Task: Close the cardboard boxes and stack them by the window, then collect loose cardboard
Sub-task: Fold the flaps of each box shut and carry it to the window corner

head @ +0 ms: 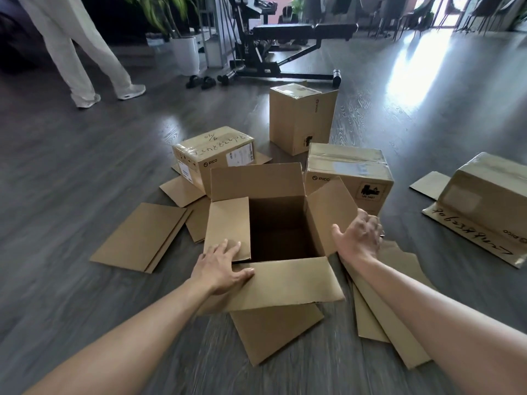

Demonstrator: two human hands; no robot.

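A flat sheet (139,236) is seen lying on the floor (71,172) at the left, just beside the open box (281,223). The left hand (221,266) is laid on the box's left flap (228,226) and near flap (288,283), fingers straight and spread, nothing gripped. The box stands in the middle with all four flaps up or out and its inside dark. The right flap (330,212) is touched from outside by the right hand (359,238), fingers loosely open; whether anything is pinched cannot be told. If the flaps are folded in the wrong order, they could be sprung open again; the light box could also be pushed along the floor. More loose sheets (385,303) lie under the right forearm and could be slipped on. Closed boxes (348,172) stand just behind, crowding the path, and a weight bench (302,32) is set beyond.
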